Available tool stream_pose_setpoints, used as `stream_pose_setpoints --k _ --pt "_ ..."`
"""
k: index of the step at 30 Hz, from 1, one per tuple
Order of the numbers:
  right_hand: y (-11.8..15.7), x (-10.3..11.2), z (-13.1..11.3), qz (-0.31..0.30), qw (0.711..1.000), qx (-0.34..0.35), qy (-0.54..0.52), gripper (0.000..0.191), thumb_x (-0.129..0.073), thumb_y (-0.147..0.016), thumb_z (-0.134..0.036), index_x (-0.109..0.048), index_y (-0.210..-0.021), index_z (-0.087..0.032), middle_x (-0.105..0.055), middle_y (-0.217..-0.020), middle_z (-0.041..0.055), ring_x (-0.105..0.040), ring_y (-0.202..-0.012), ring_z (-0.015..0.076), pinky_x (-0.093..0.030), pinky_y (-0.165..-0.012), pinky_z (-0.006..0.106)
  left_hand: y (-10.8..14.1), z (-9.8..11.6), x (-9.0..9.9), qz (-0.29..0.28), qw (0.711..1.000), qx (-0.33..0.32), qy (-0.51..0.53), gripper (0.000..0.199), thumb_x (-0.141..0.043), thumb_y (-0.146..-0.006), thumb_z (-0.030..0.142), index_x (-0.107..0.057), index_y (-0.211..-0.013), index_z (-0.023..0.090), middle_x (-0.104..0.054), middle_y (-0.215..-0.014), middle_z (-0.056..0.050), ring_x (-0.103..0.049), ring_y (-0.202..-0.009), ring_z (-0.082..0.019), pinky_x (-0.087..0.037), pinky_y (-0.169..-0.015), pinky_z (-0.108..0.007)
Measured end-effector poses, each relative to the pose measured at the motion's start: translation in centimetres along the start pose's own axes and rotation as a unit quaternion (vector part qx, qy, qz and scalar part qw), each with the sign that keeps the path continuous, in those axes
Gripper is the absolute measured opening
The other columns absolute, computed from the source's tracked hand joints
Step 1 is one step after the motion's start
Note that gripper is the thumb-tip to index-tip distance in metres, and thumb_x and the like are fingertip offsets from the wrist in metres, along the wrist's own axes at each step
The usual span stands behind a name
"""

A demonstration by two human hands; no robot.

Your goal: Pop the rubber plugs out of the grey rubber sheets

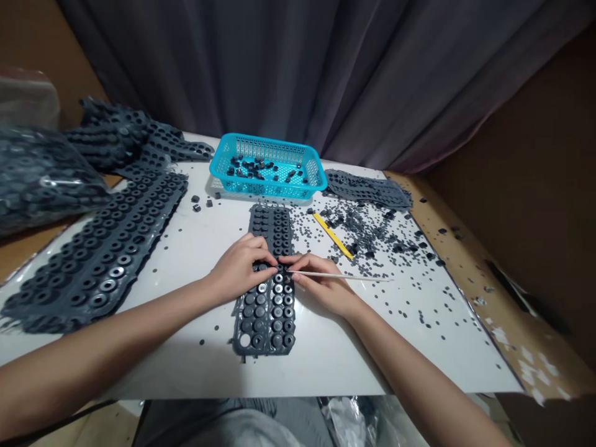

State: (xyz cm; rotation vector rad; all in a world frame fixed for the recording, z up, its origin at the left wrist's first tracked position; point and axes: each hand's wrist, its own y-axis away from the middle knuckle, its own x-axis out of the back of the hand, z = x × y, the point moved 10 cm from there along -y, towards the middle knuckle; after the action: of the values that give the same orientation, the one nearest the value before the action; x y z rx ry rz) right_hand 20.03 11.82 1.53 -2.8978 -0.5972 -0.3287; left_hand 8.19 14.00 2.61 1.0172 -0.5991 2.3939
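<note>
Moulded sheet (pixel 268 323) lies on the bench (pixel 344 366), seemingly being picked at: right hand (pixel 328 287) pinches a stick (pixel 347 275); left hand (pixel 243 264) touches the sheet, its hold unclear. Next move likely calls for steady bracing.

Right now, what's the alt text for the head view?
A person's left hand and right hand work over a dark studded sheet on a white table, the right holding a thin pale stick. Beyond stands a blue basket of small dark pieces.
</note>
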Motion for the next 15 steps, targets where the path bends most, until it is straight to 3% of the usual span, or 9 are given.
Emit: stream_pose_setpoints --k 15 --pt "0.03 -0.14 0.26 0.000 1.000 0.007 0.004 0.015 -0.058 -0.088 -0.034 -0.059 -0.091 -0.019 -0.069 -0.110 0.0111 -0.065 -0.103 0.0200 -0.052 -0.086 0.038 -0.04 -0.74 -0.01 0.007 0.999 0.027 0.029 0.013 -0.060 -0.083 0.028 -0.068 -0.076 0.020 -0.057 -0.078 -0.002 -0.048 -0.084 -0.020 -0.038 -0.074 -0.033"
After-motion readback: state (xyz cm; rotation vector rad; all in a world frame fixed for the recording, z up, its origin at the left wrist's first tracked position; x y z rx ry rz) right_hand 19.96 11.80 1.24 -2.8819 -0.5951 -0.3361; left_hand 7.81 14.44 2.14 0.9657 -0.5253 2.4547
